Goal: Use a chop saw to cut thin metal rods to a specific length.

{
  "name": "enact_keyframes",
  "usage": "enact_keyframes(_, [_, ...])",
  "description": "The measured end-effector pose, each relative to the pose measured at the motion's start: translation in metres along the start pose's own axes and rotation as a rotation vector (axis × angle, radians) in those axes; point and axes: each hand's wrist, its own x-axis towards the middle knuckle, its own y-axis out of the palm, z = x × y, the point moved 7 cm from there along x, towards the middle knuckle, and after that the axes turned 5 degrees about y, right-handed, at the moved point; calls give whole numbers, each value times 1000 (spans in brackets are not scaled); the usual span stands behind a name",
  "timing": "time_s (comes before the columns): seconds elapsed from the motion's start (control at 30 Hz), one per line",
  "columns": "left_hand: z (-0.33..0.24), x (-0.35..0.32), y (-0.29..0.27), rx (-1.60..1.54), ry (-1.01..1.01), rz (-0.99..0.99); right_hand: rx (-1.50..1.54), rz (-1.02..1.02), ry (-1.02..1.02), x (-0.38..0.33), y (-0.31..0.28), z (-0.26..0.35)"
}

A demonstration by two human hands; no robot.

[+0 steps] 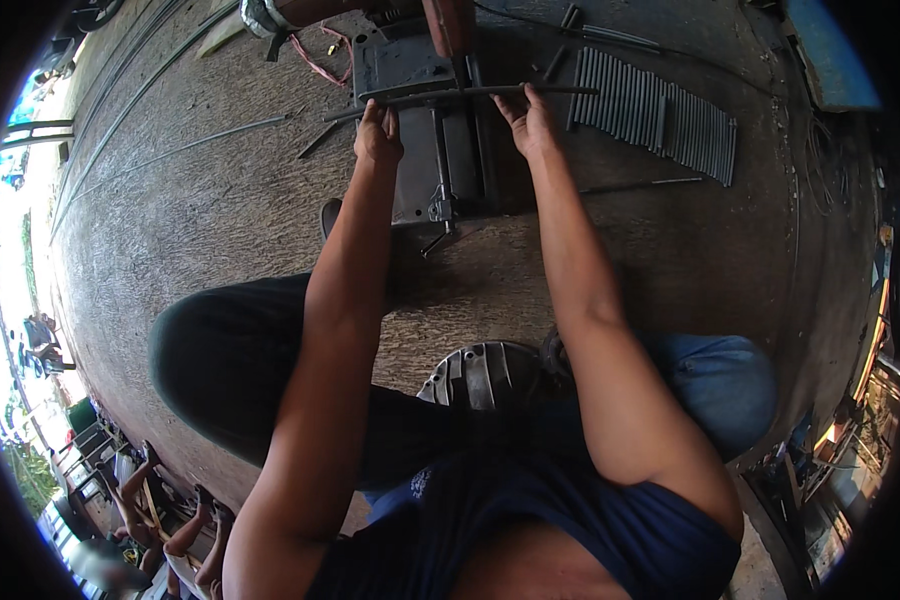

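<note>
A long dark metal rod [480, 91] lies crosswise over the steel base [410, 185] of what looks like a cut-off saw. My left hand [378, 135] grips it left of the saw's reddish upper part [450, 28], fingers closed around it. On the other side, my right hand [530, 122] pinches the rod between thumb and fingers. The rod's ends stick out past both hands. Below the rod, a clamp screw [443, 165] with a small handle runs toward me along the base. Where the blade meets the rod is too dark to tell.
Many short cut rods [655, 115] lie side by side at the right. Long thin rods [185, 150] stretch across the floor at left. A ribbed metal casting [485, 375] sits between my legs. A blue panel [838, 55] stands far right. Other people [195, 535] appear at lower left.
</note>
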Motion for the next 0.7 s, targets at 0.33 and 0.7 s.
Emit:
enact_keyframes(0.33, [-13, 12, -10, 270, -44, -52, -111, -15, -31, 10, 11, -2])
enact_keyframes(0.7, [-7, 23, -14, 327, -105, -42, -204, -127, -89, 24, 20, 7])
